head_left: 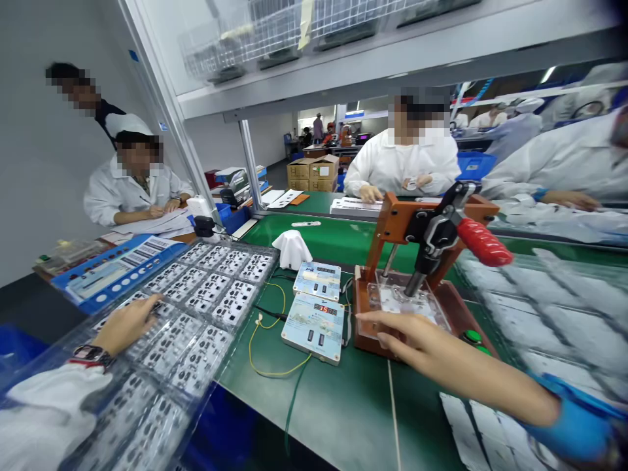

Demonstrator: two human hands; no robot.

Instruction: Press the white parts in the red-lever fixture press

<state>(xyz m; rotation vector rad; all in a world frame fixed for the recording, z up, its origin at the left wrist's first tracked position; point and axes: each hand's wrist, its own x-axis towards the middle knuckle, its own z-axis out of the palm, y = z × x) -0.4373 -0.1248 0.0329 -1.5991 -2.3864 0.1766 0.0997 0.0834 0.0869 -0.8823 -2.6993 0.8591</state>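
Observation:
My left hand (126,325) lies over a clear plastic tray (223,337) of printed circuit boards, its fingers curled together and pointing down at one board; what they hold, if anything, is hidden. My right hand (417,337) is at the front of a brown test fixture (366,327) with its fingers stretched out and apart, holding nothing. Above that hand, the fixture carries a toggle clamp with a red handle (485,242). Under the clamp's rod is a clear plate (415,304). Between my hands sit two small meter boxes; the nearer meter box (314,327) shows lit red digits.
A white cloth-like cover (292,250) stands behind the meters. Yellow wires (251,347) loop across the green mat. More trays (554,327) lie at right, near green buttons (471,337). A blue bin (112,271) is at left. Co-workers in white sit across the bench.

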